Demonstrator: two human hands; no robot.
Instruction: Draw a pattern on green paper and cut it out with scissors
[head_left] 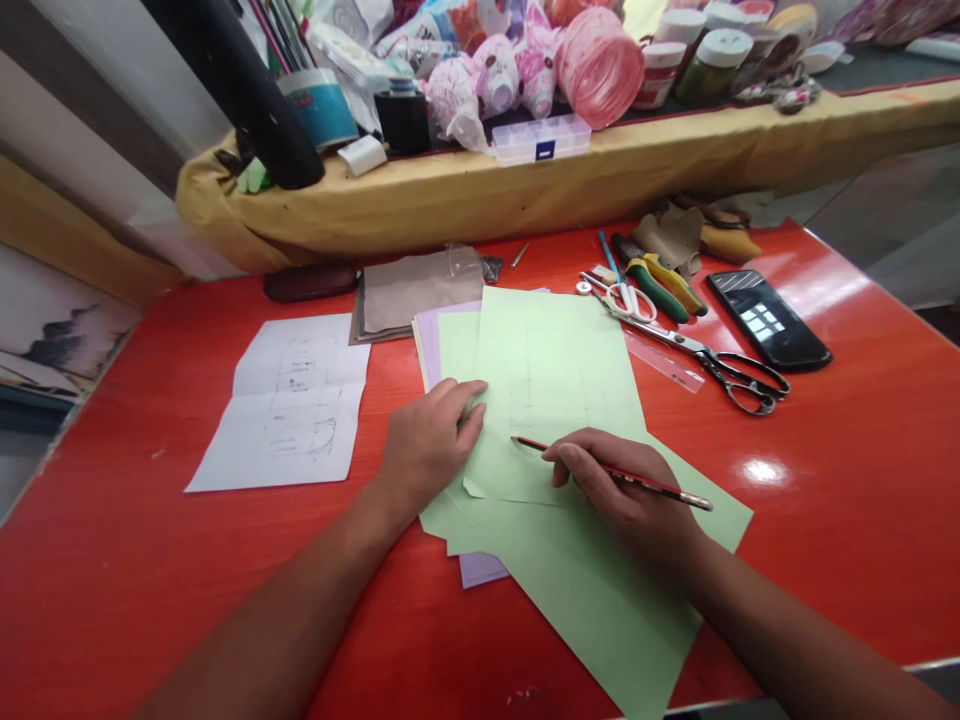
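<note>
- On the red table (847, 500), a green sheet (562, 380) bearing faint ruled lines lay before the person, between the two hands.
- The right hand (619, 485) held a pencil (652, 485), pinched between thumb and fingers, its tip at the lower left of the sheet; whether the tip touched the paper could not be told.
- The left hand (431, 440) rested at the sheet's left edge, grasping nothing, its fingers loosely bent and a narrow gap between thumb and forefinger.
- Beneath the sheet, a larger green piece (592, 590) stuck out towards the person, and purple paper (481, 571) showed at the near and far ends.
- Left of the stack, well apart from it, lay a creased white paper (262, 440) with pencil sketches.
- Beyond the stack were grey material (420, 285) and a dark case (310, 284).
- To the right, white scissors (640, 302) lay against black-handled shears (697, 348), with pliers (666, 285) just beyond and a phone (769, 320) near the shears' handles.
- On the cloth-covered shelf (450, 215) behind stood a pink jar (600, 70), beside pink figures (496, 78) and a clear box (541, 140).
</note>
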